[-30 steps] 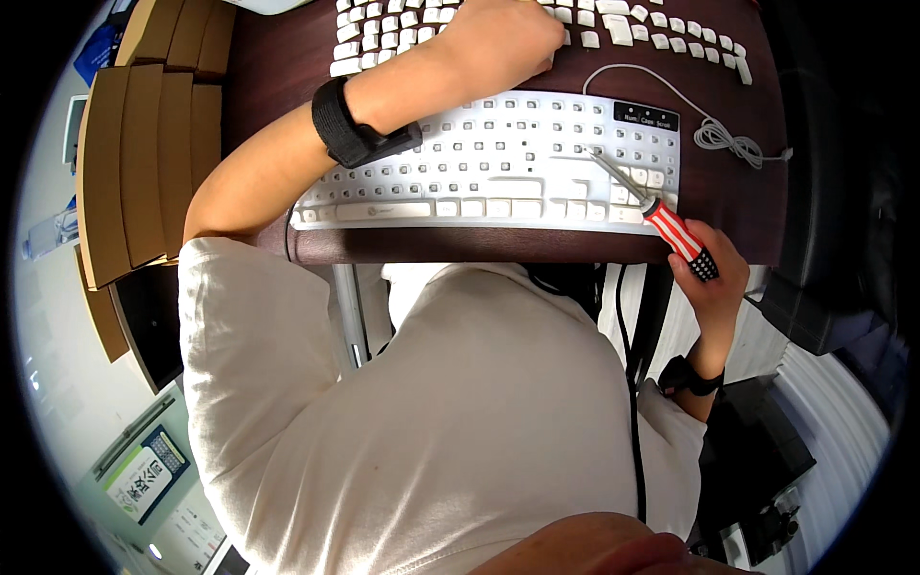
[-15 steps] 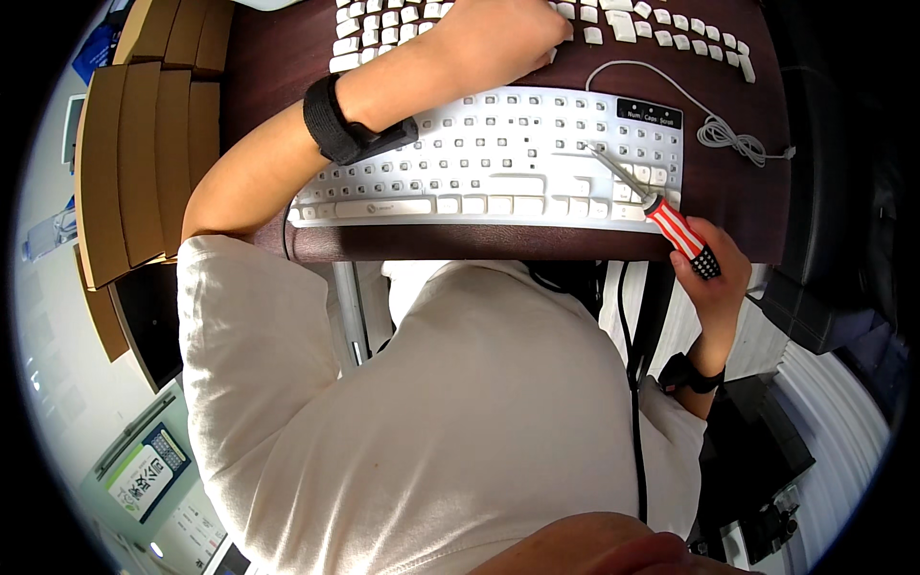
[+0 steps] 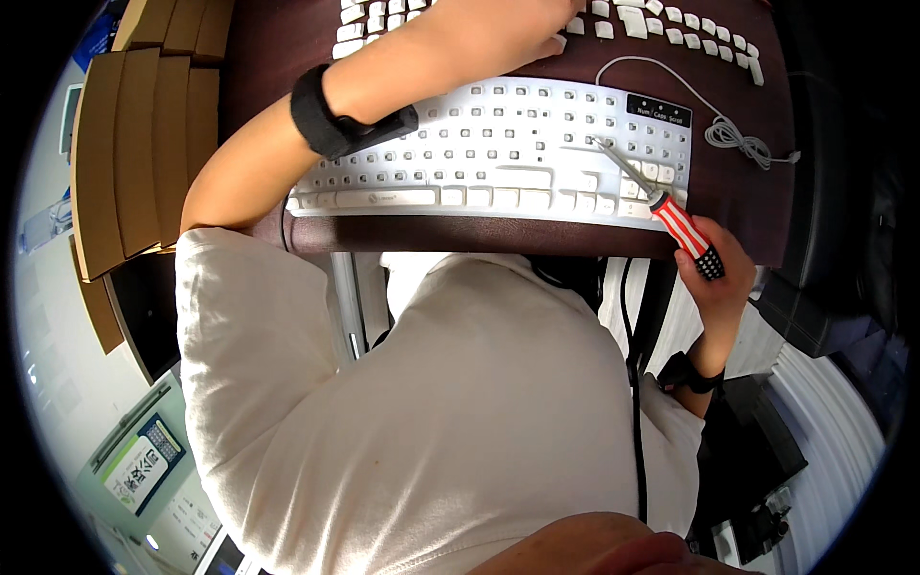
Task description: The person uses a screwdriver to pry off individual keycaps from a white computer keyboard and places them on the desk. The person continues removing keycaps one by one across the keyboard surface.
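A white keyboard lies along the table's near edge. Most of its key positions show bare grey stems; the front row and some keys at the right still have caps. My right hand grips a screwdriver by its red-and-white striped handle with a dotted black end. Its metal shaft slants over the keyboard's right part, the tip near the bare stems. Beyond the keyboard, my left hand reaches among loose white keycaps. Its fingers are curled and partly cut off by the upper edge; what they hold is hidden.
A coiled white cable lies on the dark table right of the keyboard. Brown cardboard boxes stand at the left. A black cable hangs in front of me. Black furniture stands at the right.
My left hand has shifted slightly up and to the right among the keycaps. The right hand keeps its grip on the screwdriver, almost still. The whole view has shifted a little.
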Motion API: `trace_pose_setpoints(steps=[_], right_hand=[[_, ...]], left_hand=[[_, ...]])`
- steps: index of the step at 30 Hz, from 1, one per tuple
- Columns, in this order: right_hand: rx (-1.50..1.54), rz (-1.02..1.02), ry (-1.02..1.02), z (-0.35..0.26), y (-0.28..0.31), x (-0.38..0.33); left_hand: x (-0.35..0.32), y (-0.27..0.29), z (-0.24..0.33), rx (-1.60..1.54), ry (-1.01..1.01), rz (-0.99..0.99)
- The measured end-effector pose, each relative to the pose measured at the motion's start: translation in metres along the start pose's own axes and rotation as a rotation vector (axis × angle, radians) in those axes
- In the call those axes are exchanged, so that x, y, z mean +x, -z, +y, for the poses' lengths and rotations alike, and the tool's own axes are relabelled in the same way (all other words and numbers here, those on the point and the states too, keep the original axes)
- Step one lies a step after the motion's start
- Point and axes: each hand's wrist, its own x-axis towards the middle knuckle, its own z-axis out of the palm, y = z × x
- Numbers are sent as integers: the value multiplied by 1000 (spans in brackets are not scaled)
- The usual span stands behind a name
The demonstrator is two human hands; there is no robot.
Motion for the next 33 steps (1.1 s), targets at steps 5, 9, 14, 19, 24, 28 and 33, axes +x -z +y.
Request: trace_pose_setpoints(steps=[5,9,14,19,24,28,33], right_hand=[[-31,-77,37,-11,15,4],[-81,-211,112,-29,36,22],[-202,-350,201,-57,46,47],[-286,-464,231,-74,52,70],[-171,-533,235,-59,53,88],[-70,-503,235,-33,46,78],[9,-401,139,-8,24,37]], left_hand=[[-40,26,19,-122,-22,-81],[-87,15,32,-230,-46,-98],[-116,-13,54,-443,99,-76],[-121,-26,57,-486,119,28],[-123,-29,60,-514,152,70],[-125,-35,66,-510,184,137],[-123,-37,68,-485,190,168]])
